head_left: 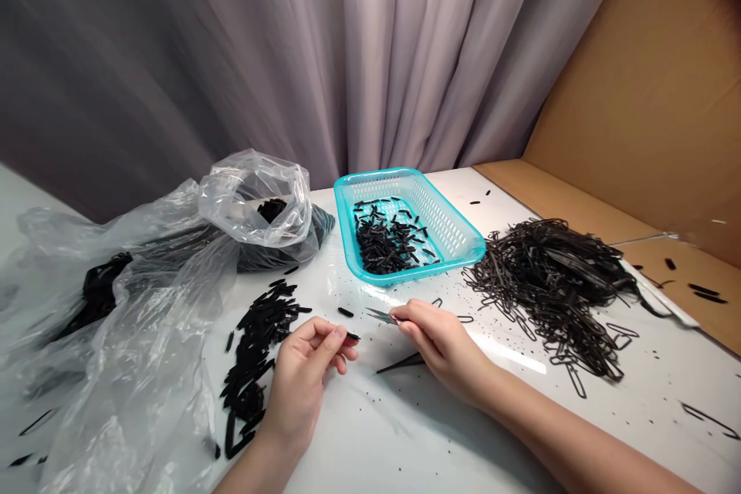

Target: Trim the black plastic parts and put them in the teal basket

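Observation:
My left hand (309,370) is closed in a pinch on a small black strip (352,336), whose end sticks out past the fingertips. In my right hand (443,343) is a pair of small snips (380,316), their pointed metal blades aimed left towards my left hand. The blades and the strip are apart. A single short black piece (346,312) lies on the table just beyond my left fingertips. Under my right hand is a thin dark pointed thing (399,363), partly hidden. Left of my left hand spreads a pile of black strips (255,355).
A turquoise basket (475,256) at the back holds many short black pieces. To the right lies a tangled heap of thin black loops (556,278). Clear plastic bags (144,370) with black material cover the left side. Cardboard (654,77) and a grey curtain (370,54) bound the table.

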Motion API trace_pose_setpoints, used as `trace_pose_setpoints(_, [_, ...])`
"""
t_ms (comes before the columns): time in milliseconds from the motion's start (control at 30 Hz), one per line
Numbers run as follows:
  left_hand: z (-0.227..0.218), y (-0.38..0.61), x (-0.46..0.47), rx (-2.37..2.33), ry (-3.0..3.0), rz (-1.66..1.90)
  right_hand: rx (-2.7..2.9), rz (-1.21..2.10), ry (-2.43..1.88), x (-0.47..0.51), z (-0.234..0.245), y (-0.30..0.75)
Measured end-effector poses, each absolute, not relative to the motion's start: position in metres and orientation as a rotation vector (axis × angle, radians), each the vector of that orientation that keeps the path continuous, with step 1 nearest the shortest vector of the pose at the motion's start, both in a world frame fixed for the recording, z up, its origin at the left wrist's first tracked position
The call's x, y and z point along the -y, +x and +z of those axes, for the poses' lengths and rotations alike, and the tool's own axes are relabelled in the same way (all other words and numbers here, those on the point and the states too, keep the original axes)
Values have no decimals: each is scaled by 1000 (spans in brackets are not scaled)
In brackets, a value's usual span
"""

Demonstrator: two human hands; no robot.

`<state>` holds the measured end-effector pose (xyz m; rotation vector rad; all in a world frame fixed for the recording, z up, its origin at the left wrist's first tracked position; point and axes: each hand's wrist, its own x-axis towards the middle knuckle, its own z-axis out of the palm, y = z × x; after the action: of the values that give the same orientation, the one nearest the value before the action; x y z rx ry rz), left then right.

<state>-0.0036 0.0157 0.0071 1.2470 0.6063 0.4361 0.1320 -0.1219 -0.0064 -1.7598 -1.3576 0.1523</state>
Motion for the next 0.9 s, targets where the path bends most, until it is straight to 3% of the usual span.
trace_pose_setpoints(300, [6, -4, -15, -577, 1247, 447, 1399, 44, -1797, 123, -4, 130])
trace_pose_setpoints(633, [6, -4, -13, -544, 1254, 494, 1730, -385, -1830, 125, -2, 123])
trace_pose_setpoints(900, [6, -5, -14, -548, 1246, 516, 1728, -468, -1883, 124, -3, 122])
